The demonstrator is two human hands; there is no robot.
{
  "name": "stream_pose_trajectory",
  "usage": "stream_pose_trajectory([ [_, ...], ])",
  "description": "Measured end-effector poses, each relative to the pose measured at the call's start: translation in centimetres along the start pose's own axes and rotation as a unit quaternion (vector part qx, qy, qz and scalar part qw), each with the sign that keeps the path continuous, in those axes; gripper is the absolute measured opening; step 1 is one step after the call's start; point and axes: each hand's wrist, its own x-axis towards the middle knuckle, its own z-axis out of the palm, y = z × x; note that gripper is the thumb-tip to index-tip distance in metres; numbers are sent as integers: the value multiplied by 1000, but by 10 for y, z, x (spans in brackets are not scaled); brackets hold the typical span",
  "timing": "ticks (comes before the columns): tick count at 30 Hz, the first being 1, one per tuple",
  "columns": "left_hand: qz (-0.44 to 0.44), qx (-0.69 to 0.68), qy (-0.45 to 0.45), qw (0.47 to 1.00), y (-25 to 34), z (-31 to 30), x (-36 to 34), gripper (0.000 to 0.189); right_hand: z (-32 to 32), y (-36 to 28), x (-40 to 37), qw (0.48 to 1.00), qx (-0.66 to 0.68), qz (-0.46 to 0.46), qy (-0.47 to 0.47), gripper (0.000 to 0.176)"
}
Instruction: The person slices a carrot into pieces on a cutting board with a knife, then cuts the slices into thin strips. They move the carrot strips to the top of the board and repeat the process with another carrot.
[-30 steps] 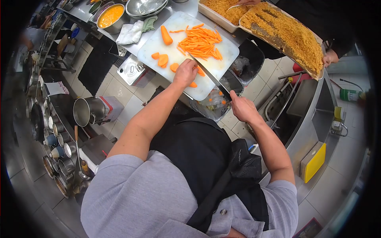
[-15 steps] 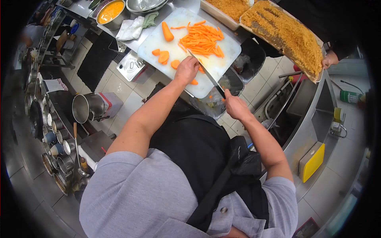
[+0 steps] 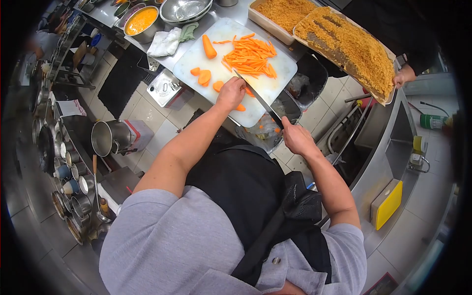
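A white cutting board (image 3: 191, 61) lies under both hands, at the counter's edge. My right hand (image 3: 298, 138) is closed round the handle of a long kitchen knife (image 3: 263, 103), whose blade slants across the board towards its middle. Beside the blade, my left hand (image 3: 231, 93) has its fingers bunched on a carrot piece, mostly hidden beneath them. A cut carrot stick (image 3: 250, 92) shows on the blade's other side. Farther up the board is a pile of carrot strips (image 3: 251, 56), with a larger carrot piece (image 3: 209, 46) to its left. Several carrot chunks (image 3: 204, 77) lie nearer my left hand.
A pot of orange liquid (image 3: 142, 23), a folded cloth (image 3: 164, 43) and metal bowls (image 3: 184, 9) stand left of the board. At the right, another person's hand (image 3: 404, 76) holds a crumb-covered tray (image 3: 351, 46) beside a crumb-filled tub (image 3: 270, 24). Lined bins (image 3: 309, 78) stand below.
The whole view has shifted slightly. The knife and both hands keep nearly the same place over the board, and the carrot pile looks unchanged.
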Motion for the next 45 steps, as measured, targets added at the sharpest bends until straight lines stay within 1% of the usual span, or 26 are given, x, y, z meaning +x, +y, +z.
stream_pose_trajectory([
  [4, -18, -9, -4, 1000, -2, -1, 0, 9, 18, 2, 8, 1000, 9, 8, -8, 26],
  [5, -2, -4, 0, 1000, -6, -1, 2, 8, 28, 2, 14, 1000, 12, 9, -12, 26],
  [6, 16, -1, 6, 1000, -4, 1, 2, 7, 33, 1, 20, 1000, 11, 8, 4, 25],
  [7, 17, -1, 10, 1000, -2, 0, 6, 7, 31, 2, 30, 1000, 7, 2, 26, 24],
  [8, 20, 7, 4, 1000, -2, -3, 6, 7, 29, 5, 34, 1000, 7, -1, 28, 24],
  [10, 28, 16, -7, 999, -2, -4, 4, 8, 10, 0, 28, 1000, 13, -2, 9, 23],
  [12, 7, -22, -10, 1000, 0, -5, 3, 8, -1, 1, 19, 1000, 13, -5, 19, 23],
  [19, 13, 16, 0, 1000, 2, -6, -2, 9, 6, 7, 9, 1000, 2, -12, 5, 24],
  [21, 46, 16, 42, 998, 2, -4, -2, 7, 6, 6, 9, 1000, -1, -11, 8, 24],
  [25, 36, 22, 46, 998, -3, 3, -1, 6, 1, 0, 9, 1000, 1, 1, -1, 24],
  [27, 46, 27, 52, 997, -7, 7, -1, 5, 31, 11, 29, 1000, 11, 0, 4, 24],
  [28, 50, 27, 57, 997, -5, 9, 1, 5, 32, 11, 36, 1000, 19, -5, 11, 24],
  [29, 65, 28, 55, 996, -4, 7, 4, 4, 29, 11, 43, 1000, 19, 6, -2, 23],
  [32, 96, 23, 42, 994, -5, -7, 11, 5, 2, 11, 42, 999, 24, -29, 8, 22],
  [34, 66, 22, 62, 996, -1, -24, 13, 7, -8, 16, 29, 999, 33, -23, 7, 23],
  [35, 67, 23, 66, 995, -2, -36, 13, 7, -10, 20, 23, 999, 33, -24, 15, 24],
  [37, -21, -46, 80, 996, -2, -71, 9, 10, -11, 22, 12, 999, 42, -23, 13, 23],
  [38, -21, -44, 82, 995, -6, -85, 3, 10, -6, 23, 9, 999, 41, -26, 14, 23],
  [40, -47, -10, 90, 995, -12, -107, -8, 18, 5, 30, 10, 998, 33, -55, -18, 23],
  [41, -47, -10, 94, 994, -14, -110, -16, 18, 9, 35, 14, 998, 17, -57, -33, 23],
  [43, -52, 38, 57, 996, -14, -114, -30, 31, 8, 44, 21, 999, 9, -47, -18, 22],
  [44, -50, 39, 60, 996, -11, -110, -37, 31, 7, 49, 24, 999, 5, -35, -8, 22],
  [45, -45, 55, 23, 997, -4, -105, -44, 34, 7, 54, 30, 1000, 0, -21, -1, 22],
])
